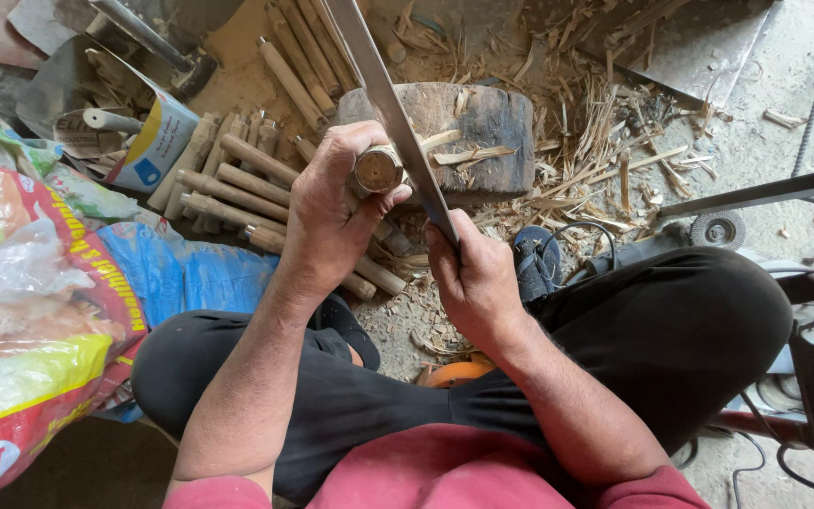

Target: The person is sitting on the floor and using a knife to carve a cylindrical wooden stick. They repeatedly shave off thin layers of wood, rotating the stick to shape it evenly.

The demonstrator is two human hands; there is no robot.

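My left hand (327,212) grips a short round bamboo stick (376,171), its cut end facing up towards me. My right hand (471,278) is closed on the handle of a long flat metal blade (388,99), which runs up and to the left across the view. The blade's edge lies against the right side of the stick's end. Both are held above a dark wooden chopping block (487,132) on the ground. I sit cross-legged in black trousers.
A heap of cut bamboo sticks (233,184) lies left of the block, with more sticks (299,57) behind. Wood shavings (605,141) litter the ground at the right. Printed plastic sacks (30,311) lie at the left. A metal bar and small wheel (718,229) stand right.
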